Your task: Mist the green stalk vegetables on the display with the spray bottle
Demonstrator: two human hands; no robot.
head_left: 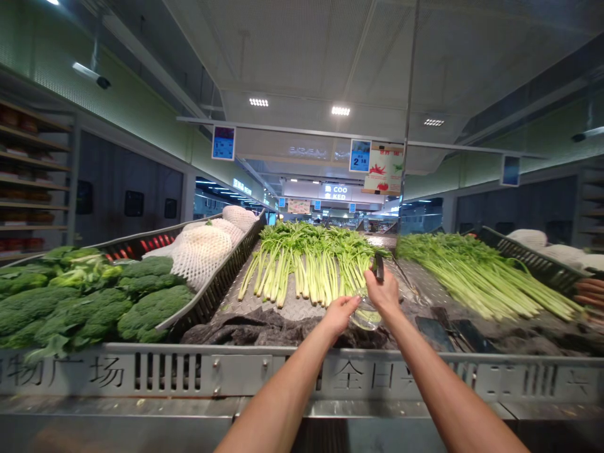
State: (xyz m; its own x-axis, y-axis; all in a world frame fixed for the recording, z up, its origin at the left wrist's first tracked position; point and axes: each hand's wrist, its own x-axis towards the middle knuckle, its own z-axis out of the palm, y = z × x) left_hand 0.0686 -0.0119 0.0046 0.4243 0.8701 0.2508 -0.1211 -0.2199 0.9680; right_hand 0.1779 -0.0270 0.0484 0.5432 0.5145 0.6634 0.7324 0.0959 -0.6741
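I'm watching the right hand (384,290) gripping what looks like a clear bottle (366,319) under its black top (379,267); the left (338,316) is touching its side, perhaps clamping, I can't tell. The bottle is hovering by the celery (314,267), above dark cloth (245,328). Broccoli (97,308) is lying leftward.

Grocery shop, hanging price signs (360,155), heaped broccoli (75,308)
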